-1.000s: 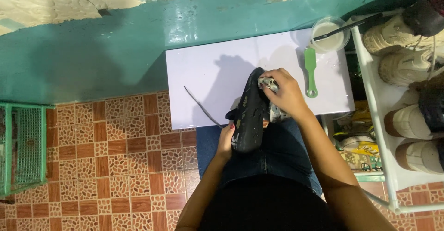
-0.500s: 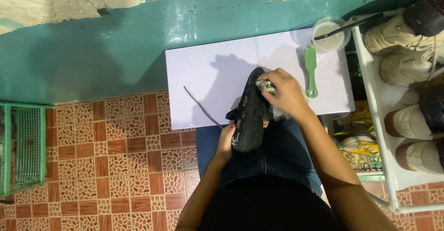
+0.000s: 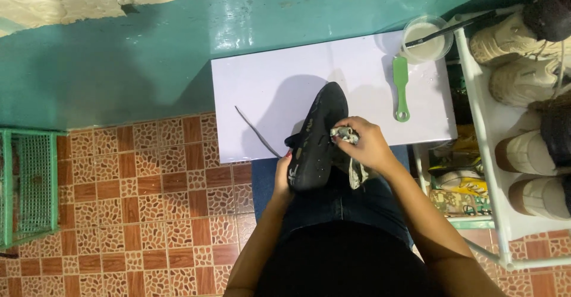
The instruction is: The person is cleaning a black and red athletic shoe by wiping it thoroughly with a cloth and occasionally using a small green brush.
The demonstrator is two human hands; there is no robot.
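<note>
My right hand (image 3: pixel 366 145) has slid down the black shoe (image 3: pixel 318 139), fingers clamped on a grey cloth (image 3: pixel 348 148); left hand (image 3: pixel 284 169) grips the heel. Wiping mid-way; upper still smudged.

My arms are bare from the elbows down to the wrists, with no sleeves, watch or bracelets on them. My left hand (image 3: pixel 283 175) shows red polish on a fingernail; my right hand (image 3: pixel 366 144) wears no ring or glove that I can see. I have on a black top, a dark rounded mass at the bottom of the view, and dark blue denim jeans (image 3: pixel 348 205) over my lap.
</note>
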